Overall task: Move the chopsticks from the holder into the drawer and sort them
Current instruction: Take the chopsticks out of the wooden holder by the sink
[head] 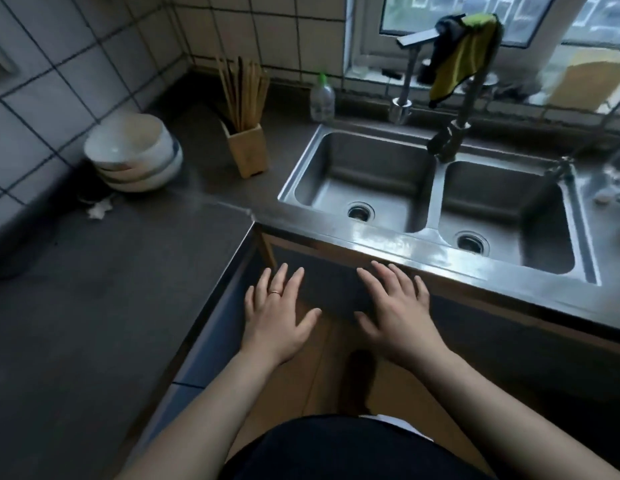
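Observation:
Several wooden chopsticks (244, 91) stand upright in a square wooden holder (248, 151) on the dark counter, left of the sink. My left hand (279, 315) and my right hand (397, 310) hover side by side, palms down and fingers spread, in front of the cabinet face below the sink's front edge. Neither hand holds anything. A ring sits on one finger of my left hand. The drawer fronts (211, 344) run along the counter's edge at the left of my left hand and are closed.
Stacked white bowls (135, 154) sit against the tiled wall at the left. A double steel sink (436, 192) fills the right, with a faucet (454, 133) draped in a yellow cloth (461, 64). A clear bottle (322, 98) stands behind the holder.

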Demonstrator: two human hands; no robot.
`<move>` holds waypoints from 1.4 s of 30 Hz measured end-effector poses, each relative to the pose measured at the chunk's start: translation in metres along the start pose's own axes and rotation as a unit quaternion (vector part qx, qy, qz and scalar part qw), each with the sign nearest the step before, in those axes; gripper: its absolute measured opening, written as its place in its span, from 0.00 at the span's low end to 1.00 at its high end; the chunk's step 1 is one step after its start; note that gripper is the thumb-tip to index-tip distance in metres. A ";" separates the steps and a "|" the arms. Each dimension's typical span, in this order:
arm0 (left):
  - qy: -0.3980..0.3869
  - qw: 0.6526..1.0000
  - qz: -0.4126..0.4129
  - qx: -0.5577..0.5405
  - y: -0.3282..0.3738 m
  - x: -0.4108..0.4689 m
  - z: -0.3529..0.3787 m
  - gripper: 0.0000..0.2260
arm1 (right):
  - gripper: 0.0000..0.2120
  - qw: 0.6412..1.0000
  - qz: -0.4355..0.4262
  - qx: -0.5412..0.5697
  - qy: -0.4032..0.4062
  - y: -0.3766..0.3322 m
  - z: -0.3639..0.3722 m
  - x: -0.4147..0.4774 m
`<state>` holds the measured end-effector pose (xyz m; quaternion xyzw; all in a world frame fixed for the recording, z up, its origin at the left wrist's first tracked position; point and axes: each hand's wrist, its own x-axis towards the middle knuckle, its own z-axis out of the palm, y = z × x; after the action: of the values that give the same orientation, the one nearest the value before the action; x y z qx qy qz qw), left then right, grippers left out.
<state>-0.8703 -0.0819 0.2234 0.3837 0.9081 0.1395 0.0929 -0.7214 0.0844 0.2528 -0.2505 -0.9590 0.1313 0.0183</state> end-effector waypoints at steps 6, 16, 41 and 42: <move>0.058 0.995 -0.080 0.008 -0.023 0.070 -0.023 0.34 | 0.32 0.997 -0.082 -0.001 -0.012 0.000 -0.011 0.109; 0.108 0.972 -0.194 -0.073 -0.045 0.159 -0.054 0.33 | 0.31 0.984 -0.177 0.008 -0.036 -0.010 -0.040 0.257; 0.081 0.868 -0.237 -0.429 -0.204 0.443 -0.126 0.37 | 0.34 0.899 0.095 0.422 -0.067 -0.114 -0.041 0.498; 0.071 0.866 -0.214 -0.446 -0.207 0.451 -0.129 0.35 | 0.29 0.895 0.097 0.431 -0.060 -0.117 -0.039 0.504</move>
<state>-1.3550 0.0829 0.2507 0.0865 0.8130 0.5334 0.2170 -1.2134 0.2400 0.3059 -0.3016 -0.7784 0.5479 0.0539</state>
